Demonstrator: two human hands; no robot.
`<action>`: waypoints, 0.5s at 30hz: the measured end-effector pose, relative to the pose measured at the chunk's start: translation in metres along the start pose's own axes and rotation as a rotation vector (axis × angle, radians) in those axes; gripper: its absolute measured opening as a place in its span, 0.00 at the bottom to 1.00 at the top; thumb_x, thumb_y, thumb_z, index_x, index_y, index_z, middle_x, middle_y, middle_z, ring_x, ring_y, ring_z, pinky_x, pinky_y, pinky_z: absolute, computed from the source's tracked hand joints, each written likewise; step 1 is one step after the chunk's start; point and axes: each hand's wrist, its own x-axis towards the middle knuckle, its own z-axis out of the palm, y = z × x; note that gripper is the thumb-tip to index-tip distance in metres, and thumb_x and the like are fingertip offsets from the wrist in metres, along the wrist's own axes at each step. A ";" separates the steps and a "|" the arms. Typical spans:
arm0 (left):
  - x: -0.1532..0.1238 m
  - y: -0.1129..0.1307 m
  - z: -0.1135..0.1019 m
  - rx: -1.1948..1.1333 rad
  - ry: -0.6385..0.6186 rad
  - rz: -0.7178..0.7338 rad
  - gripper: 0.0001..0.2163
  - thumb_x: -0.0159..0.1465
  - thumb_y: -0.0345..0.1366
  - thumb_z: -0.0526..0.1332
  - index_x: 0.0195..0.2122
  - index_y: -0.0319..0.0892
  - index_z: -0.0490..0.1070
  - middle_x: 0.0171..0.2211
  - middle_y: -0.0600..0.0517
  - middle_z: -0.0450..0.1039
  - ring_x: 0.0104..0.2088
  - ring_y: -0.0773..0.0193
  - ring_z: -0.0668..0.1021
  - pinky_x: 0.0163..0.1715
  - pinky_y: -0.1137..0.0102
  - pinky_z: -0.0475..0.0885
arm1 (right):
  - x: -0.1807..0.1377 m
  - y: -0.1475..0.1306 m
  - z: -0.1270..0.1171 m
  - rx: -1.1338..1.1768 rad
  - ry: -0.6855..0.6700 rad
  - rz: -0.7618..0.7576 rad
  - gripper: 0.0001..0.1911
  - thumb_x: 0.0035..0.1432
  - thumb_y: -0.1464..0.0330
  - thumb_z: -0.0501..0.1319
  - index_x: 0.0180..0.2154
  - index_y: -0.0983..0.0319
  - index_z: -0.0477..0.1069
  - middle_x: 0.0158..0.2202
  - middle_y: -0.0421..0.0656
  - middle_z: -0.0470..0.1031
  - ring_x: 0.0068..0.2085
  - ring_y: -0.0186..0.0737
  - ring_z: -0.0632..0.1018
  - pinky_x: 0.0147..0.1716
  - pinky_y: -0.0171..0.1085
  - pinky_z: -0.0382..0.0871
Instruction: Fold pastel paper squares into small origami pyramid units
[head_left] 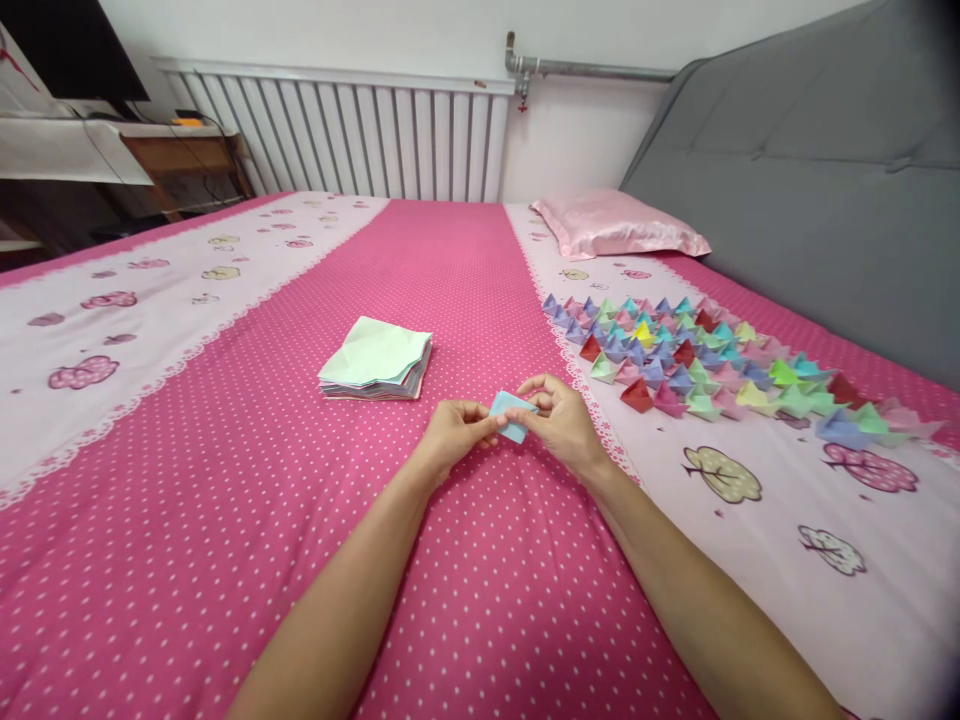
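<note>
A small light-blue folded paper (511, 414) sits between both my hands, just above the pink dotted bedsheet (465, 560). My left hand (454, 432) pinches its left edge with closed fingers. My right hand (560, 418) grips its right side, fingers curled round it. A stack of coloured paper squares (376, 360), pale green on top, lies a little beyond my left hand. To the right of my right hand, several rows of small folded paper boats (697, 365) in many colours are laid out on the sheet.
A pink satin pillow (616, 224) lies at the far right by the grey padded headboard (810, 170). A white radiator (352, 130) runs along the far wall. A wooden desk (180, 160) stands at the far left.
</note>
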 end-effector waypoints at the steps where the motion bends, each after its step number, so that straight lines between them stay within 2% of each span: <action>1: 0.000 0.000 0.000 0.006 -0.002 0.001 0.17 0.45 0.46 0.69 0.22 0.35 0.72 0.17 0.54 0.70 0.18 0.74 0.68 0.21 0.76 0.61 | 0.000 -0.001 -0.001 -0.012 -0.012 -0.009 0.16 0.45 0.63 0.66 0.35 0.61 0.64 0.20 0.35 0.72 0.21 0.34 0.73 0.22 0.32 0.66; 8: -0.002 0.004 0.000 -0.042 0.023 0.025 0.16 0.46 0.46 0.68 0.23 0.35 0.73 0.16 0.53 0.71 0.17 0.73 0.69 0.19 0.76 0.61 | 0.001 -0.005 -0.005 0.016 -0.075 0.007 0.14 0.47 0.63 0.65 0.35 0.61 0.68 0.20 0.35 0.73 0.19 0.32 0.73 0.21 0.31 0.66; 15: -0.002 0.008 -0.003 -0.082 0.033 -0.025 0.16 0.48 0.46 0.68 0.24 0.34 0.73 0.18 0.50 0.73 0.18 0.72 0.71 0.22 0.74 0.66 | 0.002 -0.012 -0.011 0.084 -0.182 0.069 0.19 0.50 0.62 0.63 0.43 0.63 0.68 0.25 0.39 0.77 0.25 0.34 0.78 0.25 0.33 0.72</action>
